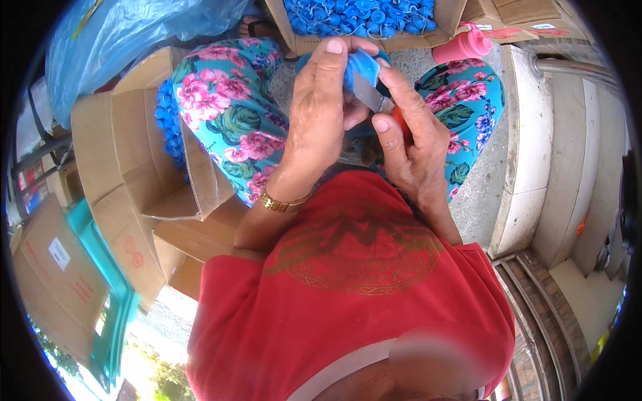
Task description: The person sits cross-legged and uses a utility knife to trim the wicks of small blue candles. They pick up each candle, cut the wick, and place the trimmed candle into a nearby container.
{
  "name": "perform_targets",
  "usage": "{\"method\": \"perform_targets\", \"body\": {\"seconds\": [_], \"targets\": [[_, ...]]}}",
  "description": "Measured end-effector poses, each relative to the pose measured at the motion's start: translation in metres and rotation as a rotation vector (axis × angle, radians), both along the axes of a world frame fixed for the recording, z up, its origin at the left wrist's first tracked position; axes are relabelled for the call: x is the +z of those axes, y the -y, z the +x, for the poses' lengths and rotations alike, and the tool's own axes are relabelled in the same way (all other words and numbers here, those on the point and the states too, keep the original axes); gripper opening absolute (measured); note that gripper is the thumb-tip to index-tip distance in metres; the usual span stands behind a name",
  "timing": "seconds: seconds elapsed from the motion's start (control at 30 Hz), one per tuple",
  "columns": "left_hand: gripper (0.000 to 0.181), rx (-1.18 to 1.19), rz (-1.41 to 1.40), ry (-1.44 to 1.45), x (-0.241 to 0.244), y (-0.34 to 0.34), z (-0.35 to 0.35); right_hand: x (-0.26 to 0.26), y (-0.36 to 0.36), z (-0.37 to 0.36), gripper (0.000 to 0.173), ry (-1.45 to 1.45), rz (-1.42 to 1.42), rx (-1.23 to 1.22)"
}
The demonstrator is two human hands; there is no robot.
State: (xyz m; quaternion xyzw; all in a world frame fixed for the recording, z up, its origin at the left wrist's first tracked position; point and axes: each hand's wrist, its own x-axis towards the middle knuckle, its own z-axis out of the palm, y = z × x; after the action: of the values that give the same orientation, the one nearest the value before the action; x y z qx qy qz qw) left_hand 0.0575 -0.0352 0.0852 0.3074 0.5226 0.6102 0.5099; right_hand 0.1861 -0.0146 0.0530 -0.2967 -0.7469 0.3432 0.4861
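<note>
My left hand (316, 105), with a gold-coloured band at its wrist, grips a small blue plastic piece (362, 65) between thumb and fingers. Curled around an orange-red handle (399, 119) is my right hand (416, 135). A broad grey knife blade (367, 91) extends from that handle and lies against the blue piece. The fingertips of my right hand come close to the piece's right edge. My fingers hide part of the piece and most of the handle. Both hands are raised above my lap, between the knees.
Ahead stands a cardboard box (451, 22) holding many blue plastic pieces (361, 17). Another open carton (145, 145) at left has blue pieces (170, 125) inside. A pink bottle (464, 46) is near my right knee. Pale steps (531, 150) rise at right; blue plastic sheeting (115, 45) hangs upper left.
</note>
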Motion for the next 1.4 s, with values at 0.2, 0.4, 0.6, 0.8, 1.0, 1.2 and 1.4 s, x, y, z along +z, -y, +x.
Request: {"method": "perform_targets", "body": {"seconds": [0.2, 0.4, 0.6, 0.8, 1.0, 1.2, 1.4], "targets": [[0.048, 0.049, -0.035, -0.054, 0.007, -0.001, 0.005, 0.001, 0.002, -0.001, 0.044, 0.045, 0.044, -0.038], [0.05, 0.113, 0.067, -0.148, -0.001, -0.002, 0.008, 0.0, 0.002, -0.005, 0.043, -0.042, 0.032, -0.001], [0.054, 0.128, 0.071, -0.196, -0.002, -0.002, 0.009, 0.001, 0.002, -0.005, 0.039, -0.046, 0.043, -0.01], [0.05, 0.117, 0.125, -0.136, -0.007, -0.003, 0.01, 0.003, -0.004, -0.002, 0.036, -0.088, -0.059, 0.062], [0.059, 0.057, 0.06, -0.426, -0.001, -0.001, 0.0, 0.008, -0.003, 0.004, 0.037, -0.088, -0.208, 0.184], [0.059, 0.001, 0.126, -0.465, 0.001, 0.0, -0.003, 0.007, -0.004, 0.005, 0.035, -0.171, -0.301, 0.264], [0.058, -0.065, 0.225, -0.525, -0.004, -0.003, -0.011, 0.008, -0.005, 0.01, 0.034, -0.259, -0.52, 0.403]]}}
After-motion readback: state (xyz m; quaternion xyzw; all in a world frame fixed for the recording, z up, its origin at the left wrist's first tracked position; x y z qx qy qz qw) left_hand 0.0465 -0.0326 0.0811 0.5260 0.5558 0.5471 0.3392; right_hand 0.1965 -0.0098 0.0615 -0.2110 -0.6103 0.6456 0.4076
